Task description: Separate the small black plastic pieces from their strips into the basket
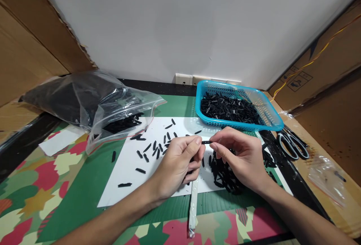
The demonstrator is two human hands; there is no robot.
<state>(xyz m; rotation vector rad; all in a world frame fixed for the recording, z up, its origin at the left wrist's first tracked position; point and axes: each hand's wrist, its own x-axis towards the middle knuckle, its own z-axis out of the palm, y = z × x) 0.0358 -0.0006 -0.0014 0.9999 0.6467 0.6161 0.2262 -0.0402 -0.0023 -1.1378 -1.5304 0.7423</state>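
My left hand (180,162) and my right hand (239,155) meet over a white sheet of paper (126,177). Between their fingertips they pinch one small black plastic piece (206,142). The left hand also grips a long thin clear sleeve (193,203) that hangs down toward me. Under the right hand lies a pile of black pieces (225,173). More black pieces (153,149) are scattered across the paper to the left of my hands.
A blue mesh basket (270,119) with black pieces stands behind my hands. An open clear zip bag (113,113) of black parts lies at the left. Scissors (293,143) and a small clear bag (327,177) rest at the right. Cardboard walls stand on both sides.
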